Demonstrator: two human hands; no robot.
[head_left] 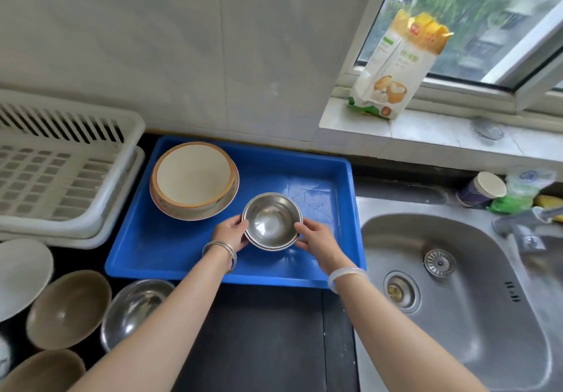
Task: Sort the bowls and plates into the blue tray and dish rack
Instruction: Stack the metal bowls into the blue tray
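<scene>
Both hands' fingers (240,224) grip round nested steel bowls (272,220) (shiny).

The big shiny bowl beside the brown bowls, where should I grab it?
Probably by its rim. The big steel bowl sits open side up on the counter, with a brown bowl close on one side, so come from above, fingers on opposite rim edges.

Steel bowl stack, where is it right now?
In the head view, the steel bowl stack is over the middle of the blue tray, held between the left hand and right hand, just right of the stacked plates.
</scene>
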